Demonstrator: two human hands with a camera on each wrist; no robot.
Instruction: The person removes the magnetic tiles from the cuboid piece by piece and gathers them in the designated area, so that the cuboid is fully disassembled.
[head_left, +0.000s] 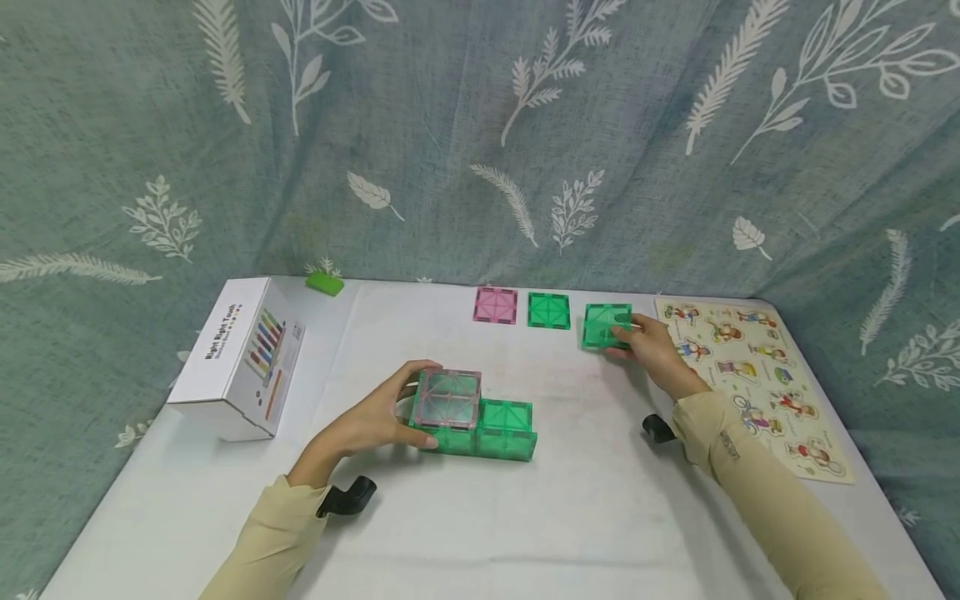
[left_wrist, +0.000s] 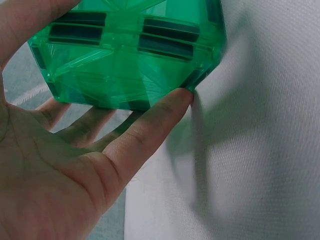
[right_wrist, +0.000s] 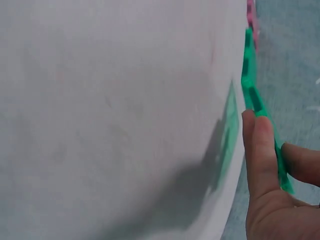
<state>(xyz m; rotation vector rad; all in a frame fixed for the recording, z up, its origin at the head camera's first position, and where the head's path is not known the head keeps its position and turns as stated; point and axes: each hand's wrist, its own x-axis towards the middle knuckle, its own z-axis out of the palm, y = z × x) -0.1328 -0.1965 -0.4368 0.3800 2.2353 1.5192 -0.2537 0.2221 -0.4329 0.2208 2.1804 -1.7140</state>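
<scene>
On the left, my left hand [head_left: 382,414] grips a box-like build of translucent green magnetic tiles [left_wrist: 125,55], thumb at its near side and fingers around its left and back. A pink tile [head_left: 447,398] lies on top of the build's left part; the lower green part [head_left: 506,429] reaches out to the right. My right hand [head_left: 651,350] pinches a green square magnetic tile [head_left: 600,326] between thumb and fingers. In the right wrist view this tile [right_wrist: 270,135] is tilted and raised, casting a green shadow on the white table.
At the table's back edge lie a flat pink tile [head_left: 495,306] and a green tile [head_left: 549,310]. A white box [head_left: 238,358] stands at the left, with a small green block [head_left: 325,283] behind it. An illustrated board [head_left: 757,383] lies at the right.
</scene>
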